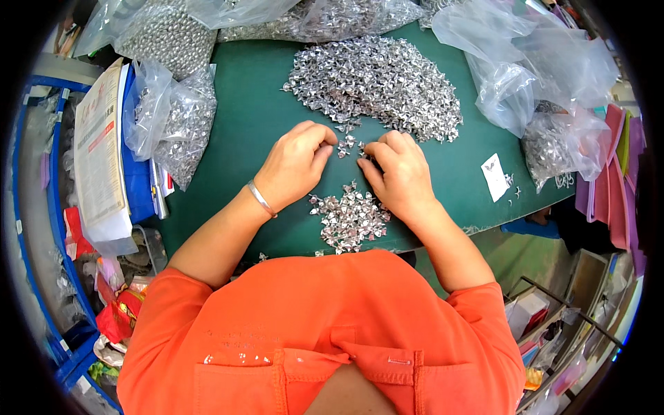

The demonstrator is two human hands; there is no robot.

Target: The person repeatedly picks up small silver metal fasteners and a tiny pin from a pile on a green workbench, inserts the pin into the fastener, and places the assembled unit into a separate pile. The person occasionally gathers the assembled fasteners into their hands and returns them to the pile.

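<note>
Over the green tabletop, my left hand (297, 158) has its fingers curled, the tips at the left edge of a few small silver metal pieces (346, 146). Facing it from the right, my right hand (400, 169) is also curled, thumb and forefinger close to the same pieces. Whatever either hand pinches is too small to make out. Beyond the hands spreads a large heap of silver pointed metal pieces (377, 86). Between my forearms and nearer to me lies a smaller pile of similar shiny pieces (351, 218). A silver bangle (261, 199) circles my left wrist.
Clear plastic bags of metal parts (181, 124) stand at the left, with more bags (325, 21) along the back. Another bag (553, 142) sits at the right, near a white card (494, 177) and pink and purple sheets (609, 180). Papers (102, 145) lean beside blue shelving.
</note>
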